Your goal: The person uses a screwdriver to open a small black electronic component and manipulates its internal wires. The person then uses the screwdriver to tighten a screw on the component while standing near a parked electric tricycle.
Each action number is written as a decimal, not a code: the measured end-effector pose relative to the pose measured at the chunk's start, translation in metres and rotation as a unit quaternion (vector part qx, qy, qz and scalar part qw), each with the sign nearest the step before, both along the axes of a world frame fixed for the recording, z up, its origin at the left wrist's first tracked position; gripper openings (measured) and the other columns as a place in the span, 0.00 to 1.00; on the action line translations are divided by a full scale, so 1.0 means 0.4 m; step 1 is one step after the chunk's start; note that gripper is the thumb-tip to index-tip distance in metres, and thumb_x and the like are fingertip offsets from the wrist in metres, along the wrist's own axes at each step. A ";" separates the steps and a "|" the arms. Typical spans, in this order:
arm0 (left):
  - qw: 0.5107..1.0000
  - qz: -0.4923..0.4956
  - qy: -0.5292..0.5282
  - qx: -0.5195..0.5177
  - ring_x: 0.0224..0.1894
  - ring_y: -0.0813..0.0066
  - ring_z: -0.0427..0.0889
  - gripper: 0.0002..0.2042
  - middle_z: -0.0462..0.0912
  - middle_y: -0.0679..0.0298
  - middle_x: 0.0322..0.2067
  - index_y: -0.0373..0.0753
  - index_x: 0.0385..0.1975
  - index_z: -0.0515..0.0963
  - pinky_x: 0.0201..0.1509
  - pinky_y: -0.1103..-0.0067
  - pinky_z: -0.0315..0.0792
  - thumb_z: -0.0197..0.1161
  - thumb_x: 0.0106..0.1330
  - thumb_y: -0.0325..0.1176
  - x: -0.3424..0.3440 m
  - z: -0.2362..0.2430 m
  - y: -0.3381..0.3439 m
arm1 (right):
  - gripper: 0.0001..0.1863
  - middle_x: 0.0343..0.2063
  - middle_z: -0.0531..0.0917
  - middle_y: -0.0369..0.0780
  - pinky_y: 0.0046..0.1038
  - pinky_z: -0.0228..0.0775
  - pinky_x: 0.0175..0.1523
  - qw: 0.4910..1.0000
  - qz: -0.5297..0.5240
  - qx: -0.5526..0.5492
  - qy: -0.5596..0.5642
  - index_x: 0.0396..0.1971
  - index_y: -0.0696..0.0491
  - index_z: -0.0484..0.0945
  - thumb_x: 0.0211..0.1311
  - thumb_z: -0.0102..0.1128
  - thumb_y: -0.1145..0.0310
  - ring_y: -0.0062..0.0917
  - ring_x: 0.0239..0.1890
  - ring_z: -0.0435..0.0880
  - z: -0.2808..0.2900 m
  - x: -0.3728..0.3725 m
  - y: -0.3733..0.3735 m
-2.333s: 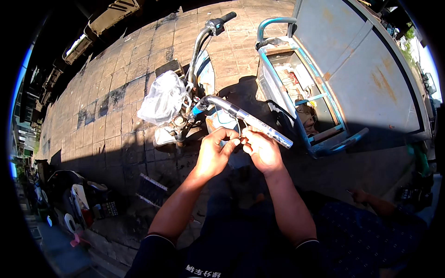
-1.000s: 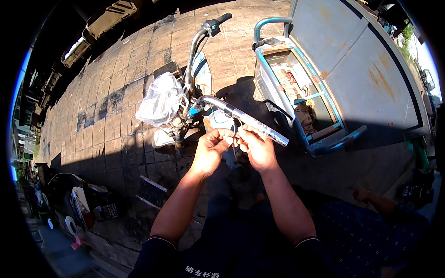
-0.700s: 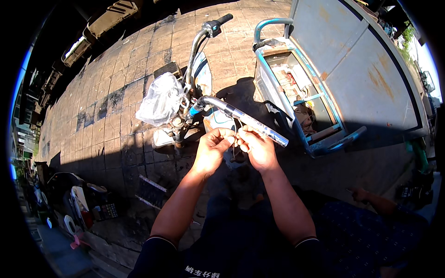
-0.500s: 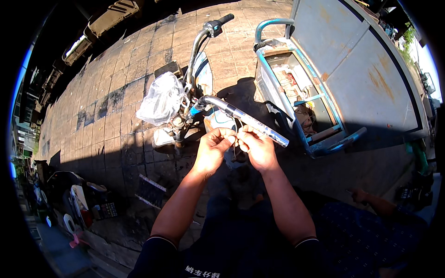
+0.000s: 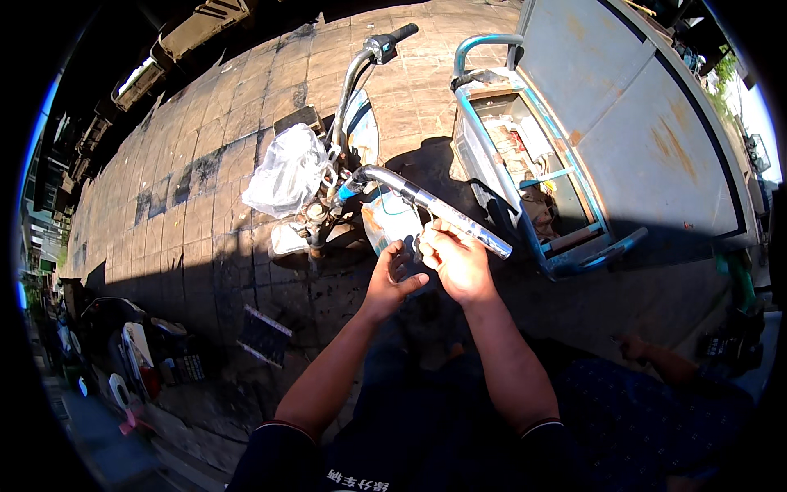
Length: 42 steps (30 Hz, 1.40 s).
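Note:
A vehicle handlebar stands before me, its bare, scuffed metal tube (image 5: 474,227) slanting toward my right. My right hand (image 5: 456,264) is just below this tube, thumb and fingers pinched on a thin wire (image 5: 429,215) that hangs from the bar. The wire's end is hidden by my fingers. To the left of it, my left hand (image 5: 393,285) is apart from the wire, thumb out and fingers loosely bent, with nothing visible in it. A clear plastic bag (image 5: 288,172) covers part of the steering column, and a black grip (image 5: 402,34) sits on the bar's far end.
On the right is a blue-framed seat box (image 5: 537,160), open with wires inside, against a grey metal panel (image 5: 631,107). Another person's hand (image 5: 631,348) shows at lower right. A dark flat part (image 5: 265,336) lies on the tiled ground (image 5: 205,184), near a parked scooter (image 5: 139,353).
My left hand has let go of the wire and moved down and away, its fingers parting. My right hand stays at about the same place, still pinching.

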<state>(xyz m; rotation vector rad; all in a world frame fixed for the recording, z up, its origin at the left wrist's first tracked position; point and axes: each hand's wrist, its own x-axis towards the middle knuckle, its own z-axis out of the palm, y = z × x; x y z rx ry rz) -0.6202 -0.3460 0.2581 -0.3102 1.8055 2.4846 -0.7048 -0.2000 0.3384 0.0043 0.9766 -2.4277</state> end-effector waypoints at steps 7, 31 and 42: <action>0.999 -0.011 0.040 0.017 0.61 0.73 0.76 0.31 0.76 0.63 0.60 0.38 0.66 0.67 0.66 0.73 0.72 0.71 0.63 0.21 -0.032 0.018 0.064 | 0.04 0.32 0.81 0.40 0.21 0.69 0.32 0.999 0.005 -0.026 -0.037 0.41 0.58 0.77 0.70 0.56 0.80 0.22 0.29 0.77 0.029 0.009 -0.003; 0.965 0.071 0.036 0.249 0.57 0.62 0.82 0.26 0.79 0.56 0.58 0.38 0.62 0.71 0.57 0.68 0.81 0.71 0.67 0.35 0.192 0.180 -0.074 | 0.04 0.33 0.80 0.40 0.22 0.68 0.35 0.995 0.034 -0.044 -0.078 0.41 0.53 0.79 0.71 0.58 0.77 0.24 0.33 0.77 0.017 -0.013 0.028; 0.959 0.162 -0.008 0.232 0.55 0.64 0.84 0.17 0.83 0.58 0.50 0.34 0.55 0.77 0.55 0.70 0.82 0.68 0.69 0.31 0.185 0.201 -0.071 | 0.04 0.32 0.80 0.40 0.23 0.67 0.34 0.996 0.029 -0.048 -0.064 0.41 0.53 0.79 0.70 0.58 0.77 0.25 0.32 0.78 0.008 -0.012 0.016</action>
